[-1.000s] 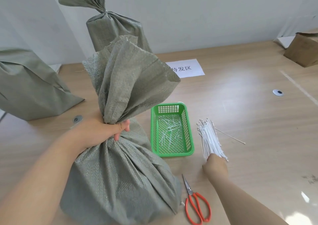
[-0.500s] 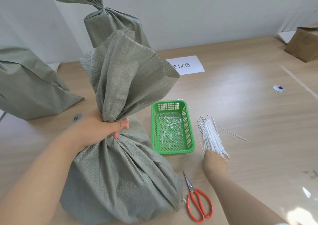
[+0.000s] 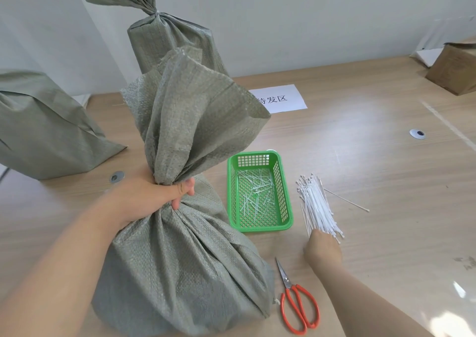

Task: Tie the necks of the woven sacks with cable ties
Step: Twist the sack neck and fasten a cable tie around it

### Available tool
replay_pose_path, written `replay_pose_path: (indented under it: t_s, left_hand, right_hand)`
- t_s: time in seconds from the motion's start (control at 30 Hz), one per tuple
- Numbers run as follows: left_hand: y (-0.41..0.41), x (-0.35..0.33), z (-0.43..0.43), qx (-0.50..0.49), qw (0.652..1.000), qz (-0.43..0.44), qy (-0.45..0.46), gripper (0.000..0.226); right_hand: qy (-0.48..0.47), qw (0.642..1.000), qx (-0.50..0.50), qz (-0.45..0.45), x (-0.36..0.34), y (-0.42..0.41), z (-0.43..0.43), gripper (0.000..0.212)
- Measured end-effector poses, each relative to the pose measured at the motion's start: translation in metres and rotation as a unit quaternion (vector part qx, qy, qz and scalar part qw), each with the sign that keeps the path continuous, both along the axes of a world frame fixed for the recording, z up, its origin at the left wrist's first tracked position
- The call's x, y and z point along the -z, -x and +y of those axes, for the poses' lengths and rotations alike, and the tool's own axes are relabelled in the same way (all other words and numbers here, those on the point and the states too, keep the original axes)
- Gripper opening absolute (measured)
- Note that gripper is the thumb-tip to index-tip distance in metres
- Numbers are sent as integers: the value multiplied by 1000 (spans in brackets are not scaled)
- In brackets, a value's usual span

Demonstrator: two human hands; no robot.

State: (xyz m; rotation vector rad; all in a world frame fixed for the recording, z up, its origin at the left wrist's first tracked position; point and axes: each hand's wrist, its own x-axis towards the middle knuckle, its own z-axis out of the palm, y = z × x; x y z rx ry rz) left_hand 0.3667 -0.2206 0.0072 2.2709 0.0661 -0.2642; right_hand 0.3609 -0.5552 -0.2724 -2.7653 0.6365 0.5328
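Bulging grey-green woven sack (image 3: 180, 272), neck bunched

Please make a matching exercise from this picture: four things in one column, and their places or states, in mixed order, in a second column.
Things:
1. orange scissors
2. green basket
3. bundle of cable ties
4. near woven sack

Places or states:
A. the left hand grips its neck
B. holds short white tie pieces
C. the right hand is at its near end
D. lies closed beside the sack's base

Pairs: 1-D, 2-B, 3-C, 4-A
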Motion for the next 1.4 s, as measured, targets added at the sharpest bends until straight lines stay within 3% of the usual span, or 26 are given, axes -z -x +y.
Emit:
replay_pose_path:
  t_s: [0.2,0.33,0.53,0.73,0.93,1.27,1.33,1.4]
  left_hand:
    - [-2,2,2,14,1000,13,10,39]
    - [-2,2,4,20,1000,12,18,25]
    - [-3,4,4,20,999,29,20,27]
    - [-1,3,7,18,999,28,7,44]
    - [-1,4,13,60,998,8,3,43]
    - [0,3,15,77,995,-2,59,35]
    - [1,3,15,78,995,-1,68,37]
    - [3,4,17,72,995,-2,74,39]
  right_hand:
    - [-12,1000,10,1,2,0,-1,28]
    - [-32,999,13,-4,1,-1,-6,12]
    - [-106,986,79,-106,-17,1,-8,7]
    - [-192,947,110,-235,-79,-8,0,7]
    - [-349,882,123,-292,-156,-22,29,10]
    - [-650,728,55,-211,-239,-27,110,20]
    - [-661,724,44,-191,-249,-29,129,15]
    - [-637,748,26,-183,-257,-31,147,11]
